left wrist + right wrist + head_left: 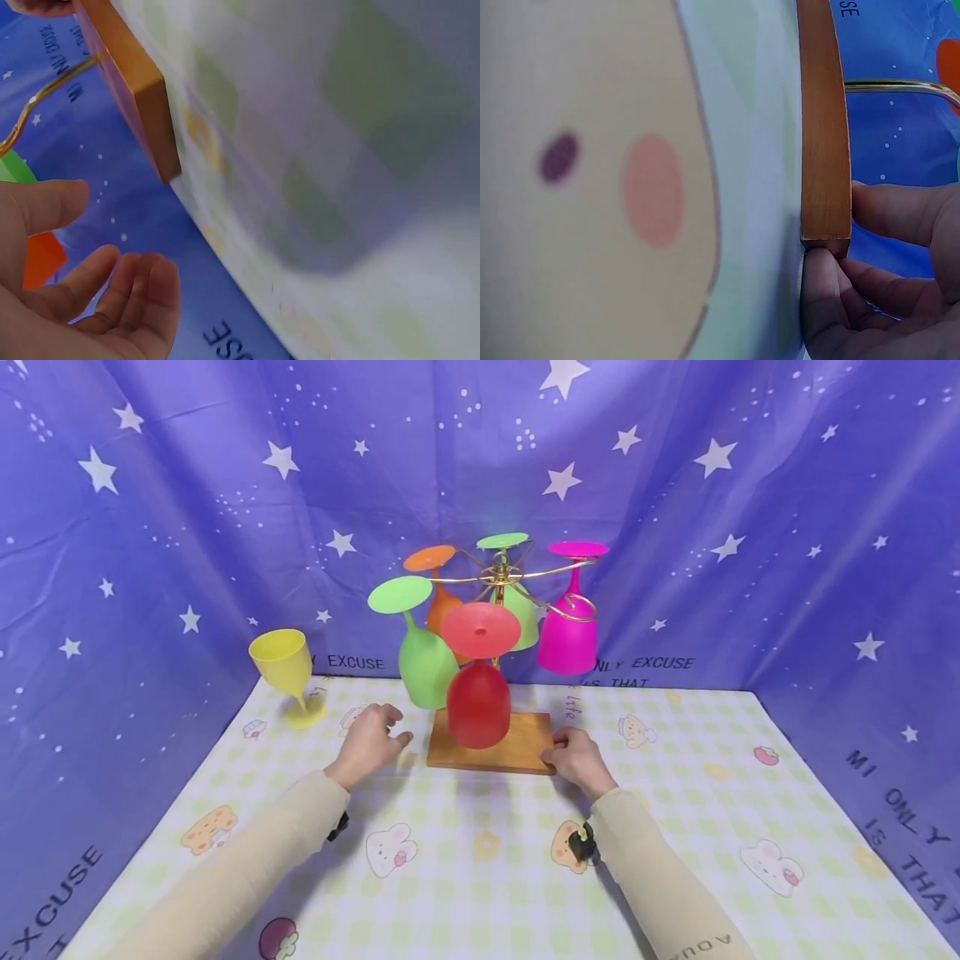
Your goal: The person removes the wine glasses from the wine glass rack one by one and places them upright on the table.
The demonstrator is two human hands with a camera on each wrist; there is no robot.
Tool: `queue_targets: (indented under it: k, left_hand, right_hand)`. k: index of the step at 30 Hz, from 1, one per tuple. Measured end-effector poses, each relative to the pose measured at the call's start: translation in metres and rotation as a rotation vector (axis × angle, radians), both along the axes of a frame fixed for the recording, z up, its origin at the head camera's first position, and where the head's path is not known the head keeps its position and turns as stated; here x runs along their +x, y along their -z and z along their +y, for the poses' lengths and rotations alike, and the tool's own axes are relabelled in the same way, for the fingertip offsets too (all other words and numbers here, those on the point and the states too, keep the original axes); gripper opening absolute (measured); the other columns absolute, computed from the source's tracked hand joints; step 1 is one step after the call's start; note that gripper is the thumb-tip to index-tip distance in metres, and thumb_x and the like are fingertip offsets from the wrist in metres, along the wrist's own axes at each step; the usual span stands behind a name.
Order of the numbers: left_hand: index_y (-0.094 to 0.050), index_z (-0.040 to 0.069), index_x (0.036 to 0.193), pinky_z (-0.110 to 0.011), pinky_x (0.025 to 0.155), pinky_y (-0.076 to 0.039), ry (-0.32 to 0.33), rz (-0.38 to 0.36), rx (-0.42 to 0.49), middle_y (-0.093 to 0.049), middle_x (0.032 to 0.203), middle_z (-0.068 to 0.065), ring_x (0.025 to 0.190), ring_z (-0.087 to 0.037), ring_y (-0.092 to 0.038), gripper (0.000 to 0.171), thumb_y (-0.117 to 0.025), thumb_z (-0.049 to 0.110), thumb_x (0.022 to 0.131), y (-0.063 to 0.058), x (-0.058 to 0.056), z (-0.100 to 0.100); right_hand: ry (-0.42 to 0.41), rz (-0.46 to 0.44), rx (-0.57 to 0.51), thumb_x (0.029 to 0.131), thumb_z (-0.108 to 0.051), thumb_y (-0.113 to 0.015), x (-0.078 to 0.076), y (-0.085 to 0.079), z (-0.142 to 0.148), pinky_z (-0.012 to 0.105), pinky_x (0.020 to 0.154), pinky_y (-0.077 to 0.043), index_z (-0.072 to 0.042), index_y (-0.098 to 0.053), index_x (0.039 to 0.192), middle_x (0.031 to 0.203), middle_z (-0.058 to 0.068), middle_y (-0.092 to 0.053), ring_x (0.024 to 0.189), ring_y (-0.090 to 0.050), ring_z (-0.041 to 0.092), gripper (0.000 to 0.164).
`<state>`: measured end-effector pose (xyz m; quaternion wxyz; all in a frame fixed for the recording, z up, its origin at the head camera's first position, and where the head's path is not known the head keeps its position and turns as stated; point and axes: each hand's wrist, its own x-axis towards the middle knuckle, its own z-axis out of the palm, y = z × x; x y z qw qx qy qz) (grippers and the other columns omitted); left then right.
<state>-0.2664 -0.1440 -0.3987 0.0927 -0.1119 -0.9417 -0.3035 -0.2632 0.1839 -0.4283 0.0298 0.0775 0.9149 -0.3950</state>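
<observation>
The right hand point(581, 756) pinches the right end of a wooden base point(528, 739), its thumb on the upper face and other fingers against the end, as the right wrist view shows. The left hand point(371, 739) is near the base's left end but apart from it, its grip loose around nothing, thumb spread away from gently bent fingers. The base lies flat toward the far side of the bench point(675, 860), which wears a checked cloth with cartoon prints. A gold-coloured rack point(500, 575) rises from it, and five goblets hang upside down from its arms: a red goblet point(478, 706) in front, a light green goblet point(426, 664) at front left, an orange goblet point(441, 604) behind that, a pale green goblet point(522, 614) at the back and a magenta goblet point(567, 643) on the right. A yellow goblet point(285, 662) stands bowl up on the bench, left of the left hand. A blue-purple curtain point(225, 568) with white stars surrounds the far edge and sides.
</observation>
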Motion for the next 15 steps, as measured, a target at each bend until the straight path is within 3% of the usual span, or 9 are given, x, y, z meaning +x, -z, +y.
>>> queue_targets:
  k: [4,15]
  left_hand:
    - [-0.062,-0.008,0.108,-0.045,0.082,-0.050,0.016,-0.078,0.086,-0.063,0.103,-0.022,0.088,-0.032,-0.063,0.037,-0.071,0.015,0.081,0.004,0.001,0.014]
    - [-0.062,-0.008,0.109,-0.041,0.082,-0.051,-0.023,-0.195,0.173,-0.065,0.099,-0.019,0.091,-0.029,-0.061,0.040,-0.072,0.017,0.080,0.019,0.001,0.028]
  right_hand:
    - [0.003,-0.015,-0.007,0.083,-0.015,-0.068,0.001,0.000,0.003,0.041,0.085,-0.046,0.006,-0.056,0.116,0.102,0.017,-0.059,0.092,-0.054,0.028,0.041]
    - [-0.010,-0.021,0.002,0.083,-0.015,-0.067,-0.003,0.000,0.002,0.043,0.088,-0.046,0.006,-0.055,0.118,0.105,0.017,-0.060,0.094,-0.054,0.029,0.043]
